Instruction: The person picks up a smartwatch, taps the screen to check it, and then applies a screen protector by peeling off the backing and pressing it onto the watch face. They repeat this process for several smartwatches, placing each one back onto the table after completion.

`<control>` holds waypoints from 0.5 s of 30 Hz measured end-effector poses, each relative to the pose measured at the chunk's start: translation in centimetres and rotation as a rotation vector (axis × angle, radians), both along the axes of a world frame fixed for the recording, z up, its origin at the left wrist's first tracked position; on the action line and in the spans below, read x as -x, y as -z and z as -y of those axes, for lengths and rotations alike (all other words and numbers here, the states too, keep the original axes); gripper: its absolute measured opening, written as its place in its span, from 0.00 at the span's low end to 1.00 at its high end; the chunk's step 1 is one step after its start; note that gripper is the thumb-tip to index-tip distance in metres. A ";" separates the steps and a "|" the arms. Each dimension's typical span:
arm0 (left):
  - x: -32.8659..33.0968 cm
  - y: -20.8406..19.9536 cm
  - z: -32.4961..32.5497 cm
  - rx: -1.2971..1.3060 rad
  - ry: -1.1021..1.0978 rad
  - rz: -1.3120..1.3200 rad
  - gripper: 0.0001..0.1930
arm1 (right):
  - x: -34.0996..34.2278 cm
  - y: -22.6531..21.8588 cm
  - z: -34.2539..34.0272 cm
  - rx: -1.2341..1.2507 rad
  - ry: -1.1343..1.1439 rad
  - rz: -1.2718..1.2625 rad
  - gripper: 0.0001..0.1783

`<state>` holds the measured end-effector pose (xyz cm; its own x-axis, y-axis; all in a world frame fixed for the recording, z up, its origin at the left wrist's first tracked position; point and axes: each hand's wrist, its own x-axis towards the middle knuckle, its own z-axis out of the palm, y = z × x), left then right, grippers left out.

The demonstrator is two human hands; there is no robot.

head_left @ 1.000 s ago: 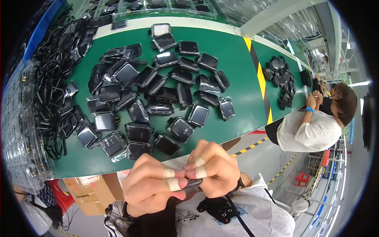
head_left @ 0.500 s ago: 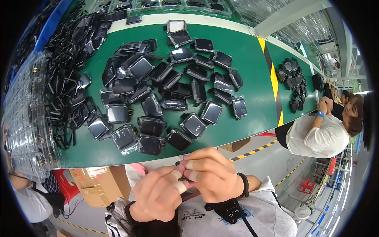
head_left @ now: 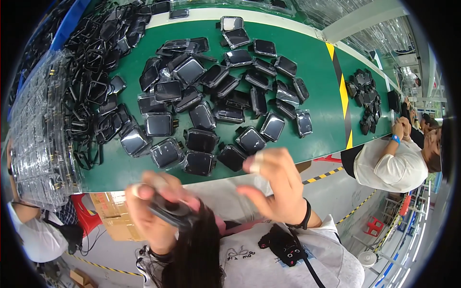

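My left hand (head_left: 149, 216) is closed around a dark, rounded device (head_left: 172, 212), smeared by motion and partly covered by the fingers. It is held in front of the table's near edge. My right hand (head_left: 278, 187) is apart from it, thumb and fingers spread with nothing between them, close to the nearest of the watch-like devices (head_left: 232, 157). Pale finger covers sit on some fingers of both hands. Several black, square-faced devices (head_left: 189, 71) in clear film lie in a loose pile on the green table (head_left: 317, 115).
A heap of black frames (head_left: 96, 91) and stacked clear plastic trays (head_left: 41, 125) line the left side. Yellow-black tape (head_left: 343, 96) crosses the table; beyond it lies another dark pile (head_left: 366, 101) beside a seated person (head_left: 394, 163). A cardboard box (head_left: 115, 216) stands below the near edge.
My hands were together at the near edge and have moved apart. The left has gone left with the dark device now showing; the right has risen rightward and opened. The whole view has shifted slightly.
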<state>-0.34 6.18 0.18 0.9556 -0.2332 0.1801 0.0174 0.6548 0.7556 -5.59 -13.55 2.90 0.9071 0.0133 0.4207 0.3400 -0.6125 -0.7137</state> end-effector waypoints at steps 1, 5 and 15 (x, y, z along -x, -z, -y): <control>-0.5 -0.5 -0.8 0.065 -0.065 -0.194 0.23 | -0.4 -0.1 -0.1 0.091 0.052 -0.040 0.24; -2.9 -1.2 -3.7 0.039 -0.198 -0.276 0.20 | -2.1 -0.2 -1.7 0.310 0.160 -0.164 0.26; -4.7 -2.6 0.3 -1.431 -0.201 0.469 0.15 | -3.0 0.0 -1.9 0.377 0.143 -0.167 0.25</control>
